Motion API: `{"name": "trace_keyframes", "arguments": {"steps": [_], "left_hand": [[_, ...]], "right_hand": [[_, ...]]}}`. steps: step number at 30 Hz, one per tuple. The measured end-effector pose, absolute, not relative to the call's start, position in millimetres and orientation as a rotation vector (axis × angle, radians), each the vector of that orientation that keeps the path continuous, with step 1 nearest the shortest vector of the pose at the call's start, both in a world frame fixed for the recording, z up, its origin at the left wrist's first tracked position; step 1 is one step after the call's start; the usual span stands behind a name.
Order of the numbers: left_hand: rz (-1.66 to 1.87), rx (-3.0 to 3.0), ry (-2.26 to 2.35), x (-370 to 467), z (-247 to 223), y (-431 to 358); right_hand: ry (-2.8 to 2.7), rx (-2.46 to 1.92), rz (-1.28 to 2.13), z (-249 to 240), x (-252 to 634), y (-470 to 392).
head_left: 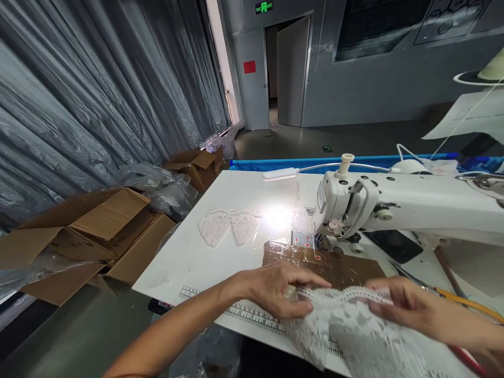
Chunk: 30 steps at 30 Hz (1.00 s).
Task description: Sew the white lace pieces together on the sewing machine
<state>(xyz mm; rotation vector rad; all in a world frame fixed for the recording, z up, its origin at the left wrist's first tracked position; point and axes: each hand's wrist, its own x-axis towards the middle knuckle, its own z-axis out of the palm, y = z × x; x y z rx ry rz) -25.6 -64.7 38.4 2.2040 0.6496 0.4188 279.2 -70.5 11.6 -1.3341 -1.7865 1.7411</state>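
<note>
A piece of white lace [354, 320] with a holed top band and fringe hangs over the table's front edge. My left hand [279, 289] pinches its band at the left end, thumb below and fingers above. Farther right, my right hand [401, 302] grips the same band between thumb and fingers. Just beyond the hands lies a brown board [338, 268] taped in front of the sewing machine [346, 202]. Another white lace piece [228, 226], with two pointed lobes, lies flat at the table's left.
The white table [189, 252] has a printed ruler [252, 315] along its front. A lamp [280, 174] on a bendy stem lights the needle area. Scissors [409, 273] and a dark phone-like slab [394, 245] lie right. Cardboard boxes [106, 231] stand on the left floor.
</note>
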Motion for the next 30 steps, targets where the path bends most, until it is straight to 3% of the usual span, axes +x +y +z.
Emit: {"name": "trace_keyframes", "arguments": {"steps": [2,9,13,19,25,30], "left_hand": [[0.441,2.250,0.773,-31.1,36.3,-58.5],[0.522,2.660,1.305,-39.6,3.3,-31.3],[0.647,2.789,1.081,-36.6,-4.5,-31.9],[0.563,2.831,0.783,-28.8,-3.8,-40.9],[0.736,2.269,0.914,-32.3,-1.1,-45.5],[0.561,1.900,1.135,-36.6,3.4,-50.1]], "right_hand": [[-1.798,-1.254,1.804,14.6,270.5,-55.3],[-1.862,-1.485,1.389,-12.9,264.3,-16.7],[-1.983,-1.570,1.267,-15.6,267.1,-16.5],[-2.079,-1.618,0.917,-0.3,265.7,-28.6],[-1.625,-1.580,1.436,4.1,224.7,-42.8],[-1.412,-1.219,1.695,13.6,191.0,-47.1]]}}
